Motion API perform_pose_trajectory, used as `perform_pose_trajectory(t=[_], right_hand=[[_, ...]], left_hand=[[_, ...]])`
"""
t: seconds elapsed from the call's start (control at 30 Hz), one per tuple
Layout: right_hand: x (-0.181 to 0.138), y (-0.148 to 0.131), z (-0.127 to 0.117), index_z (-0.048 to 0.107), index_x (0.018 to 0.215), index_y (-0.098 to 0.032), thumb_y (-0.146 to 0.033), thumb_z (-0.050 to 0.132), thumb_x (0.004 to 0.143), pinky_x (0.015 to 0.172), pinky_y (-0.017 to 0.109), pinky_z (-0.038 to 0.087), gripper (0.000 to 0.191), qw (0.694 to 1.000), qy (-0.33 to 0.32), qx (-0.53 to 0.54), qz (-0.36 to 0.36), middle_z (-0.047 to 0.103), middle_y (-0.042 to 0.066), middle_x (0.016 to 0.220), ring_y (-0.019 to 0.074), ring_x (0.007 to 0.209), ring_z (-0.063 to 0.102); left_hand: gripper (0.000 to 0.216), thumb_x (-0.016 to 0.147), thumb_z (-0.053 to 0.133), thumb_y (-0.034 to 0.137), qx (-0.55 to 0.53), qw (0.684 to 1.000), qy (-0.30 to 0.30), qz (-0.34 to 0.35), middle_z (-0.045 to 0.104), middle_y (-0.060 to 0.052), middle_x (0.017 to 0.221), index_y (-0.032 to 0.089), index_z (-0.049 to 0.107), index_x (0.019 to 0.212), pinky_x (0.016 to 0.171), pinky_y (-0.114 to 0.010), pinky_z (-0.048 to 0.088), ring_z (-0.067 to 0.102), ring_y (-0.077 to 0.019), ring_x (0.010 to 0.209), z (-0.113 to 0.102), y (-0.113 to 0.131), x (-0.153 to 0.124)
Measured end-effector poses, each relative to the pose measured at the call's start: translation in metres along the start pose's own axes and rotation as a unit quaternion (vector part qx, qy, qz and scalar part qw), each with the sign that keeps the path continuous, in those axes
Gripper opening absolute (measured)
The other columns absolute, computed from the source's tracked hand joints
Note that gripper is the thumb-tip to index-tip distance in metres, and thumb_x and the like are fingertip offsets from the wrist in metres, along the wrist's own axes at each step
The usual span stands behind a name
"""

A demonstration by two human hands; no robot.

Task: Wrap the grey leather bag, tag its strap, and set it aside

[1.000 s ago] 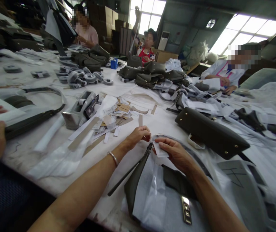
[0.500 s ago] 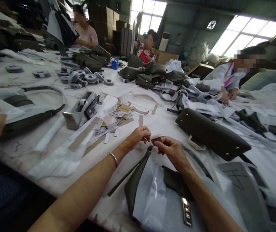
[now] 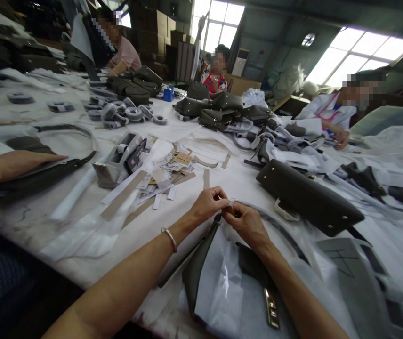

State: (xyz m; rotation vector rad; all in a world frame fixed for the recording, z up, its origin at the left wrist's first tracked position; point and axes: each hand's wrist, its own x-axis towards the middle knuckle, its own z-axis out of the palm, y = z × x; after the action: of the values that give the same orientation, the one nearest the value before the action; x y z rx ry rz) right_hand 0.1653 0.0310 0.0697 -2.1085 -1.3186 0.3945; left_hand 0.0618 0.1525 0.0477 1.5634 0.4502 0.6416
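Both hands meeting, left hand (image 3: 208, 204), right hand (image 3: 245, 222), fingertips pinched

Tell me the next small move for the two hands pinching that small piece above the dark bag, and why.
Probably press the small piece down around the strap end of the dark bag. The left hand and right hand meet fingertip to fingertip on it, right at that end; how far it is wrapped cannot be told.

The tape dispenser (image 3: 118, 160) sits left of the paper scraps (image 3: 173, 172); a handbag (image 3: 307, 197) lies right, more bags (image 3: 222, 110) far behind, tape rolls (image 3: 124, 114) far left.
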Motion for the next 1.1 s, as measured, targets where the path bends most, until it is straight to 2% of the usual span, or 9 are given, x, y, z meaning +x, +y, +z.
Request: perform_pose_trajectory(t=[0.2, 0.33, 0.4, 0.47, 0.57, 0.67, 0.8, 0.93, 1.1], right_hand=[[0.000, 0.002, 0.004, 0.047, 0.056, -0.021, -0.045, 0.056, 0.076, 0.053, 0.026, 0.029, 0.033, 1.000, -0.005, 0.014, -0.002, 0.047, -0.003, 0.052, 0.0133, 0.053, 0.043], [0.001, 0.010, 0.007, 0.057, 0.060, -0.020, -0.045, 0.060, 0.072, 0.052, 0.026, 0.034, 0.027, 0.995, -0.025, 0.084, 0.047, 0.054, -0.001, 0.054, 0.0156, 0.053, 0.050], [0.002, 0.014, 0.007, 0.061, 0.066, -0.020, -0.048, 0.059, 0.075, 0.052, 0.026, 0.038, 0.029, 0.991, -0.033, 0.118, 0.052, 0.057, -0.001, 0.058, 0.0161, 0.054, 0.052], [0.001, 0.015, 0.007, 0.065, 0.071, -0.020, -0.053, 0.057, 0.080, 0.054, 0.027, 0.041, 0.035, 0.985, -0.028, 0.163, 0.044, 0.058, 0.000, 0.061, 0.0161, 0.055, 0.053], [-0.001, 0.014, 0.007, 0.068, 0.077, -0.020, -0.056, 0.055, 0.086, 0.057, 0.028, 0.043, 0.039, 0.979, -0.007, 0.204, 0.023, 0.062, 0.001, 0.067, 0.0163, 0.057, 0.053], [-0.003, 0.010, 0.006, 0.068, 0.075, -0.021, -0.052, 0.061, 0.086, 0.060, 0.028, 0.041, 0.034, 0.988, 0.028, 0.146, -0.033, 0.062, 0.001, 0.068, 0.0161, 0.060, 0.052], [-0.002, 0.005, 0.004, 0.067, 0.071, -0.022, -0.045, 0.058, 0.089, 0.061, 0.028, 0.036, 0.031, 0.994, 0.032, 0.028, -0.099, 0.057, -0.002, 0.064, 0.0146, 0.059, 0.048], [0.001, 0.003, 0.001, 0.066, 0.067, -0.022, -0.044, 0.055, 0.089, 0.059, 0.029, 0.033, 0.033, 0.997, 0.016, -0.012, -0.076, 0.057, -0.002, 0.062, 0.0146, 0.057, 0.048], [0.002, 0.003, -0.002, 0.065, 0.066, -0.022, -0.043, 0.054, 0.086, 0.058, 0.028, 0.036, 0.031, 1.000, -0.005, 0.018, -0.016, 0.060, -0.001, 0.061, 0.0159, 0.057, 0.053]], left_hand=[[0.004, 0.076, 0.059, 0.016, 0.123, 0.989, 0.011, 0.081, 0.062, 0.002, 0.072, 0.018, 0.063, 0.075, 0.063, -0.023, 0.040, 0.053, -0.0112, 0.065, 0.007, 0.001, -0.006], [0.007, 0.078, 0.059, 0.015, 0.175, 0.977, 0.000, 0.120, 0.064, 0.000, 0.080, 0.020, 0.063, 0.078, 0.072, -0.025, 0.043, 0.057, -0.0142, 0.074, 0.011, 0.002, -0.010], [0.006, 0.080, 0.059, 0.017, 0.195, 0.972, 0.005, 0.131, 0.065, -0.001, 0.083, 0.021, 0.063, 0.080, 0.073, -0.025, 0.043, 0.058, -0.0152, 0.077, 0.011, 0.005, -0.011], [0.004, 0.080, 0.060, 0.019, 0.176, 0.979, 0.023, 0.099, 0.064, -0.001, 0.079, 0.020, 0.063, 0.078, 0.069, -0.025, 0.043, 0.058, -0.0150, 0.073, 0.009, 0.007, -0.010], [0.005, 0.077, 0.060, 0.022, 0.095, 0.994, 0.059, 0.010, 0.062, 0.001, 0.069, 0.018, 0.061, 0.075, 0.060, -0.023, 0.041, 0.055, -0.0128, 0.062, 0.001, 0.006, -0.003], [0.010, 0.078, 0.059, 0.026, 0.052, 0.995, 0.078, -0.029, 0.058, 0.002, 0.063, 0.016, 0.059, 0.075, 0.055, -0.022, 0.039, 0.051, -0.0109, 0.055, -0.008, -0.001, 0.005], [0.012, 0.075, 0.061, 0.026, 0.026, 0.998, 0.052, -0.034, 0.056, 0.002, 0.061, 0.014, 0.062, 0.073, 0.053, -0.021, 0.038, 0.048, -0.0096, 0.053, -0.012, -0.004, 0.006], [0.008, 0.073, 0.065, 0.023, 0.029, 0.999, 0.030, 0.004, 0.063, -0.001, 0.077, 0.014, 0.065, 0.071, 0.060, -0.021, 0.041, 0.052, -0.0098, 0.062, -0.006, 0.005, 0.002], [0.005, 0.074, 0.067, 0.017, 0.055, 0.995, 0.034, 0.080, 0.062, -0.003, 0.093, 0.015, 0.065, 0.069, 0.068, -0.022, 0.043, 0.055, -0.0110, 0.075, 0.000, 0.009, -0.002]])
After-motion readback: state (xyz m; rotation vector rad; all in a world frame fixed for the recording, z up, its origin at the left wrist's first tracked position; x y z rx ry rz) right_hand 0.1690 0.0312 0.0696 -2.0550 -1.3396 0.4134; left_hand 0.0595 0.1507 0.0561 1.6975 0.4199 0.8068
